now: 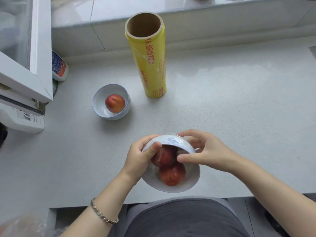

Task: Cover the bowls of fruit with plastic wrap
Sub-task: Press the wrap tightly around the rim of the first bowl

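**Near bowl in both hands, film going down over the rim**

Closest to you, the near bowl (193, 175) is tipped with its mouth toward you, above the front edge of the worktop (239, 108). Two red fruits (171, 174) lie inside it, one against the other.

Your left hand (140, 156) grips the left side of the rim, with the thumb curled over the edge and onto the mouth. Your right hand (206, 151) holds the far right side. Its fingers are hooked over the far wall and its thumb lies across the opening by the upper fruit.

A sheet of plastic wrap (171, 139) shows as a crinkled sheen on the far outer wall. It appears to run across the mouth too, but I cannot tell how far round it is sealed.

Expect the film to be thin, limp and clingy, so it will probably wrinkle and stick to itself. I would pull it taut by its edge and smooth it down the outer wall. The bowl looks glazed, hard and breakable, and with the fruit inside it should have some weight. Take it by the wall under the rim, not by the film.

Farther off to the left, the far bowl (100, 106) stands upright on the worktop with a single fruit (114, 103) in it. It is not yet covered.

Beyond it the yellow roll (148, 62) stands on end, well apart from both bowls. It looks tall and easy to tip, so I would steady it low down when you draw the next sheet.
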The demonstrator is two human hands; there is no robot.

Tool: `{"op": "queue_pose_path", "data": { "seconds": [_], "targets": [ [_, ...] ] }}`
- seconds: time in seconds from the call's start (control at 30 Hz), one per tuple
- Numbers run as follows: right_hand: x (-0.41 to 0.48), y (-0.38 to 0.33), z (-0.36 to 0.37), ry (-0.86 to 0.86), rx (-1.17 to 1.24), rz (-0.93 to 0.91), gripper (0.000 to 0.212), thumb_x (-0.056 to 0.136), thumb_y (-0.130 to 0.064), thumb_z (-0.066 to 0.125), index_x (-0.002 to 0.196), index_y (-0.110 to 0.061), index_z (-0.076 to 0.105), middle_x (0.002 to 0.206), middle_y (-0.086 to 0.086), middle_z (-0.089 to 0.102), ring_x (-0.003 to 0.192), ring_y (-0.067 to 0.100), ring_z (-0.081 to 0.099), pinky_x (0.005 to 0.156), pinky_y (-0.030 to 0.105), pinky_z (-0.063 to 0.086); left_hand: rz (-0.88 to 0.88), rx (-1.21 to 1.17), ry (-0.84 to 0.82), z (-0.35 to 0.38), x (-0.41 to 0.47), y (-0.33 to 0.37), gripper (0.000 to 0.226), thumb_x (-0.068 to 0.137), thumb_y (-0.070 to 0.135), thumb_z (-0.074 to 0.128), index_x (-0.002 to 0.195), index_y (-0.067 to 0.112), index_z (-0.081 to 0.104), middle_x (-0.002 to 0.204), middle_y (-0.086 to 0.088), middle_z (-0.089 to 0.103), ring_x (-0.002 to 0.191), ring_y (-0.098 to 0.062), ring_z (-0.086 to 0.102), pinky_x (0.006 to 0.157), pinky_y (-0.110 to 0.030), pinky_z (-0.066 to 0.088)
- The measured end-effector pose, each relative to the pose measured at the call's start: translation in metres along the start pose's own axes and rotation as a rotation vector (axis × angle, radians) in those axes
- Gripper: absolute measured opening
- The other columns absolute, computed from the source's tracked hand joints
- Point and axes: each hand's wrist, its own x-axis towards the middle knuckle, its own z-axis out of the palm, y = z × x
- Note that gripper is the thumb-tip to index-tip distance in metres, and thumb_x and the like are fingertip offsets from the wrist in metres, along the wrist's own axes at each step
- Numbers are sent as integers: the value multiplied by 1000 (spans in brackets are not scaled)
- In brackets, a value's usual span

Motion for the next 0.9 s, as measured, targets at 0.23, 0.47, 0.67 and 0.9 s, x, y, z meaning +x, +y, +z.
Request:
{"op": "queue_pose_path", "data": {
  "seconds": [0.23,0.47,0.67,0.9],
  "targets": [
    [9,-31,-8,-20,-88,109,19,75,-40,68,82,-23,68,89,0,74,82,9,66,79,23,46,41,44,99,3,-7,-5,88,43,83,64,96,13,70,97,-5,71,90,-13,64,77,-18,48],
    [20,-33,-8,-24,-84,120,22,91,-25,52,72,-16,58,75,-1,55,73,10,49,75,25,39,56,52,67,2,-11,0,76,40,81,67,91,24,70,88,9,73,86,-4,65,75,-13,47],
    [28,-18,11,189,-51,74,27,95,-23,43,69,-17,44,61,-3,48,56,10,43,63,27,35,80,87,-1,0,-15,5,64,44,70,73,90,27,69,89,16,72,86,0,64,75,-13,46],
    [35,20,-10,366,-91,271,39,97,-19,39,58,-18,30,54,0,36,51,17,34,60,29,29,160,-28,-94,-1,-31,20,69,37,80,71,89,34,75,88,11,73,85,-4,67,73,-17,51]
  ]
}}
